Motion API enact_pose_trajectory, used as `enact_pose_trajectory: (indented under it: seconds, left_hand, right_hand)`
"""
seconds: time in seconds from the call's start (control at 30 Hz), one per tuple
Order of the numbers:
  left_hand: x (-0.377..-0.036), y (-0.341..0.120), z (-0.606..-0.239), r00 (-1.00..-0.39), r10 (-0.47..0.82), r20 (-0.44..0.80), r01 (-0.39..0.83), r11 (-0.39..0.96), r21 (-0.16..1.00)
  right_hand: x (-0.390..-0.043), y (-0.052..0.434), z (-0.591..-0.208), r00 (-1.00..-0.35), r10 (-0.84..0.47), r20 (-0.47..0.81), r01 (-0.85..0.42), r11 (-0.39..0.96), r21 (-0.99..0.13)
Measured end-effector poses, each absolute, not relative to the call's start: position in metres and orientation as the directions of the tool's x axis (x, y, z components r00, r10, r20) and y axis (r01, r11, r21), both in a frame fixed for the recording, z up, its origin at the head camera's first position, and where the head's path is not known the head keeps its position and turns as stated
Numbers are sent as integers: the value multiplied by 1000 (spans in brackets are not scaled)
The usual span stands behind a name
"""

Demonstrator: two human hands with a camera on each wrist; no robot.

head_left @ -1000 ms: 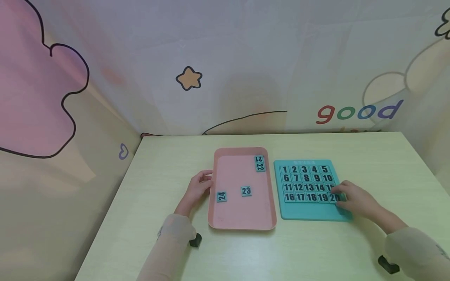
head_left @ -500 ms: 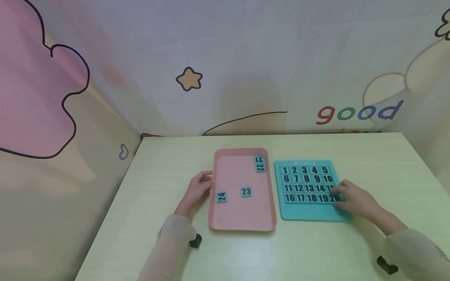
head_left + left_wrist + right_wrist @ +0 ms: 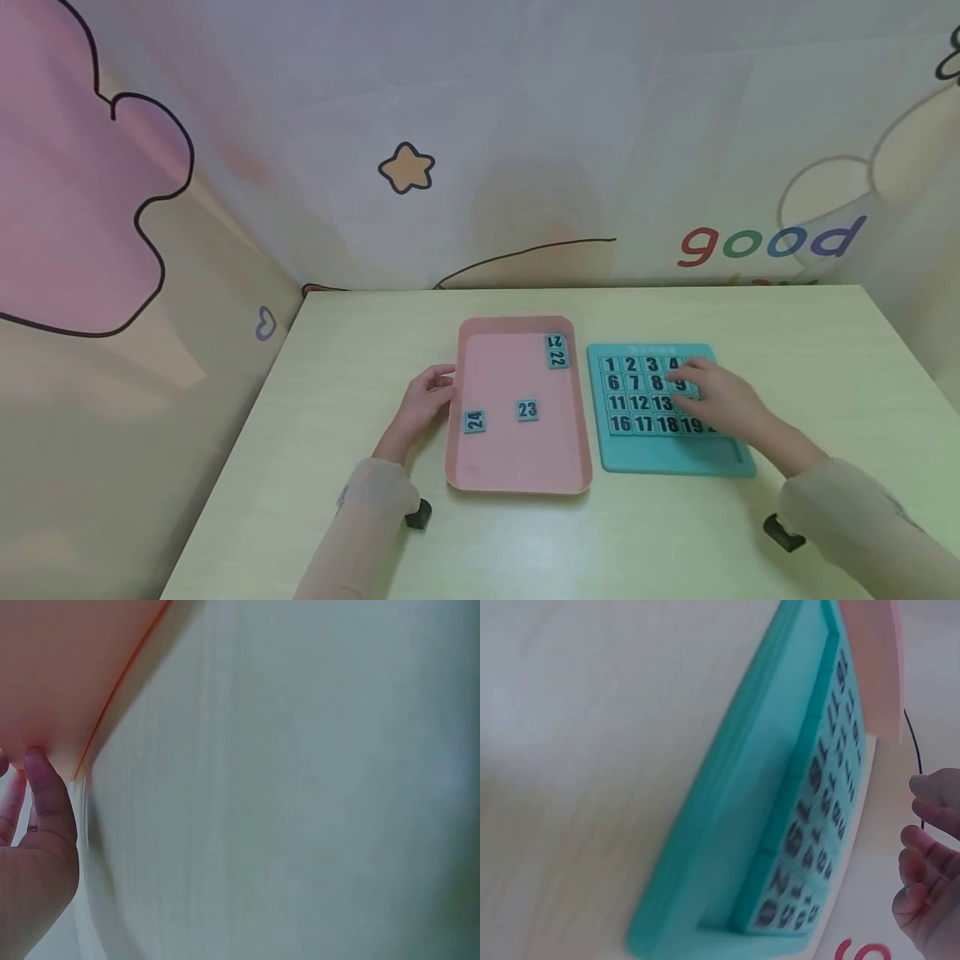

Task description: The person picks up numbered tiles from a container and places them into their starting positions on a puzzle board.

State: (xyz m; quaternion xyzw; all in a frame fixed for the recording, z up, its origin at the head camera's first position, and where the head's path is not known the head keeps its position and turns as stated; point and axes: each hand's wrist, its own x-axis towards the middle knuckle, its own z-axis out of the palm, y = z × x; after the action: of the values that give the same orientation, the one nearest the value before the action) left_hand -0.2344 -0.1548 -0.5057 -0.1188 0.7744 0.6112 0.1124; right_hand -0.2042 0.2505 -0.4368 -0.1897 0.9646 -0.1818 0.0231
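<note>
Teal number board [image 3: 645,454], black numerals in rows, bottom row empty. Right hand [image 3: 718,400] above it, fingers loosely curled, holding nothing. Left hand [image 3: 424,404] touches pink tray [image 3: 510,462], fingers relaxed.

Your head camera looks forward and down from 6 o'clock over the table [image 3: 360,350], from some way back. Your left wrist camera sits tight against the pink tray [image 3: 67,667] edge. Your right wrist camera skims low along the teal number board [image 3: 780,787], which the head view shares.
</note>
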Motion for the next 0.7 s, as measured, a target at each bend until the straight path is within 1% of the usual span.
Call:
enact_pose_trajectory:
  seconds: [0.27,0.47,0.7]
  left_hand:
    - [-234,-156,-506,-952,-36,-305,-305,216,928]
    - [-234,-156,-506,-950,-29,-312,-311,212,926]
    - [-233,-156,-506,-953,-29,-302,-301,200,932]
  right_hand:
    - [-220,215,-430,-903,-428,35,-407,825,-392]
    - [-241,192,-433,-908,-416,-37,-354,814,-461]
    - [-260,170,-441,-890,-454,-45,-364,767,-528]
